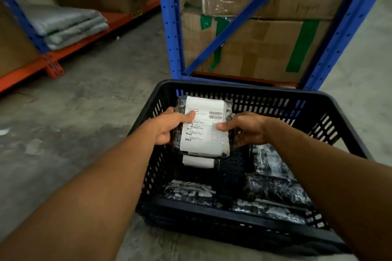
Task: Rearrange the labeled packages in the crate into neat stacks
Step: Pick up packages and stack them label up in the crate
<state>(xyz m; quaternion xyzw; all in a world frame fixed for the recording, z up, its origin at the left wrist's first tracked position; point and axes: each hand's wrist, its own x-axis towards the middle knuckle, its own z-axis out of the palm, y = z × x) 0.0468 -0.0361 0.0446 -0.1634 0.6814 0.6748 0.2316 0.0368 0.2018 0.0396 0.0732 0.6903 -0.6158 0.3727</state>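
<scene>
A black slotted plastic crate (244, 89) stands on the concrete floor. Over its far left part I hold a black plastic-wrapped package with a white shipping label (203, 131). My left hand (169, 125) grips its left edge and my right hand (246, 128) grips its right edge. Right under it lies another labeled package (198, 161), only its white label edge showing. More black wrapped packages lie in the crate at the near left (188, 194), the right (273, 176) and the near right (265, 210); their labels are not visible.
A blue rack upright and brace (169, 23) stand just behind the crate, with taped cardboard boxes (254, 44) behind them. At the left an orange shelf beam (70, 48) carries folded grey bags (67, 25) and more boxes. Bare concrete floor lies to the crate's left.
</scene>
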